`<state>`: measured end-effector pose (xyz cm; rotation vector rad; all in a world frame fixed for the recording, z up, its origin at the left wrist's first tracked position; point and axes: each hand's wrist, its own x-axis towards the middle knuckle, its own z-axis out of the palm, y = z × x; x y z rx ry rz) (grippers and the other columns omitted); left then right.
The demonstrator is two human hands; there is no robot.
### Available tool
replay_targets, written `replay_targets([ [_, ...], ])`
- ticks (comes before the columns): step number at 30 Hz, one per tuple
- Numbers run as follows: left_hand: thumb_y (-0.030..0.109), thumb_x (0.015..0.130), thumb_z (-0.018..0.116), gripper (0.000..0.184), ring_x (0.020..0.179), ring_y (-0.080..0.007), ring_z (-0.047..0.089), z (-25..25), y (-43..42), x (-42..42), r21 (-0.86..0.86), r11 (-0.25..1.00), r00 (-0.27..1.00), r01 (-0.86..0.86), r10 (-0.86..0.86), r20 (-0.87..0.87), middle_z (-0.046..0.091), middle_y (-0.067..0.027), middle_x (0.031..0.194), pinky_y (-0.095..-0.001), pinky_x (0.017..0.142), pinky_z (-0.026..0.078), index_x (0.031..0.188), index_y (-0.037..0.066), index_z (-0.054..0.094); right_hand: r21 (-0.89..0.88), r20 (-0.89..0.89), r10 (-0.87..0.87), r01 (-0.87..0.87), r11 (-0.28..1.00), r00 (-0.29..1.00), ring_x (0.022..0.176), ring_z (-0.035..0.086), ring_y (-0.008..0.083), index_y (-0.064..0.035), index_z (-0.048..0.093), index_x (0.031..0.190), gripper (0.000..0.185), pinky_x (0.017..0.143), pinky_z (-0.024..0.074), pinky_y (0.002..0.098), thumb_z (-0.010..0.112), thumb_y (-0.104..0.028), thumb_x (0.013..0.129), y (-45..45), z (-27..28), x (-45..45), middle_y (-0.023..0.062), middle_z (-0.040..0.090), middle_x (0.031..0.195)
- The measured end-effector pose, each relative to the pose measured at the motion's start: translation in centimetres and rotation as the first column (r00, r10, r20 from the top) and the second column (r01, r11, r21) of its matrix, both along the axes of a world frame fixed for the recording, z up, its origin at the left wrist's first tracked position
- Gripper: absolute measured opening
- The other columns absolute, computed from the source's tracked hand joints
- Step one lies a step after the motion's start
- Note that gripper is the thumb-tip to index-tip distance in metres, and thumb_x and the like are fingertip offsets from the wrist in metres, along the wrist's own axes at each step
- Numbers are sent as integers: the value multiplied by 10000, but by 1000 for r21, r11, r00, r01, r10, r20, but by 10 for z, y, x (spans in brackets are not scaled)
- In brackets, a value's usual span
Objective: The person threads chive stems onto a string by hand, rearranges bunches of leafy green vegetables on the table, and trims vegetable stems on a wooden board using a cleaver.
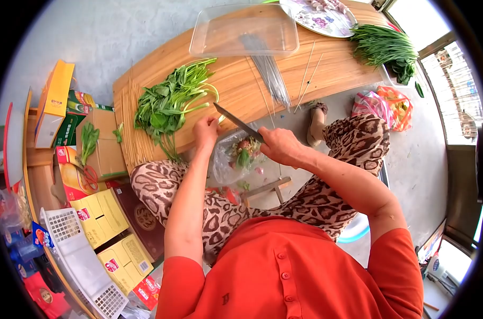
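Observation:
My right hand [284, 147] is closed round the handle of a kitchen knife [238, 121], its blade pointing up and left over the near edge of the wooden table [236, 87]. My left hand [206, 133] is at the blade's left, fingers pinched together. A small pale piece [221, 119] shows at its fingertips, too small to name. A heap of leafy greens [169, 101] lies just beyond this hand, stems toward the right. Below both hands, a clear plastic bag [225, 159] on the floor side holds vegetable scraps.
Metal skewers [270, 74] and bamboo skewers [128, 122] lie on the table. A clear plastic tub [244, 32], a floral plate [324, 22] with meat, and a bunch of chives [382, 48] are farther back. Boxes [100, 218] and a white basket [82, 255] stand left; shopping bags [379, 106] sit right.

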<state>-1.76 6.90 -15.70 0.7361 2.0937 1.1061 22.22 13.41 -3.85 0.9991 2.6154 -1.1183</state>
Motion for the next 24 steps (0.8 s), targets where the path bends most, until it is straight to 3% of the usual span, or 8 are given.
replay_targets([
  [1, 84, 850, 573, 126, 506, -128, 581, -2, 0, -1, -8, 1000, 998, 16, -16, -55, 645, -64, 636, -277, 479, 449, 846, -1, 666, -16, 49, 1, 0, 1000, 999, 813, 611, 426, 15, 543, 955, 339, 715, 471, 507, 554, -317, 885, -1, 2, -1, 247, 636, 800],
  [5, 100, 844, 593, 142, 593, -174, 639, 0, 0, 2, -22, 999, 985, 25, -28, -168, 668, -94, 665, -312, 575, 491, 876, -10, 676, -15, 65, 16, -15, 1000, 998, 811, 612, 429, 13, 550, 970, 347, 715, 471, 506, 538, -325, 897, -2, 0, -5, 250, 636, 796],
  [11, 91, 835, 593, 136, 628, -204, 658, -1, 1, 2, -25, 999, 985, 25, -29, -171, 672, -108, 679, -328, 600, 497, 887, 8, 686, 0, 79, 31, -31, 1000, 996, 802, 613, 432, 6, 554, 980, 338, 708, 472, 506, 518, -322, 908, -3, -2, -8, 244, 640, 788],
  [15, 89, 828, 597, 130, 627, -202, 657, -2, 1, 1, -39, 999, 982, 21, -28, -186, 672, -107, 680, -328, 603, 496, 886, 16, 687, 27, 97, 27, -30, 999, 995, 810, 621, 425, 4, 549, 977, 288, 710, 474, 504, 505, -271, 905, -5, -3, -10, 239, 646, 792],
  [24, 83, 825, 582, 130, 773, -333, 667, 2, 1, 3, -35, 996, 948, 78, -85, -307, 674, -188, 787, -400, 694, 503, 877, -6, 661, 21, 174, 47, -51, 998, 984, 838, 649, 389, 5, 535, 983, 194, 738, 493, 476, 451, -135, 878, -11, -4, -21, 225, 666, 850],
])
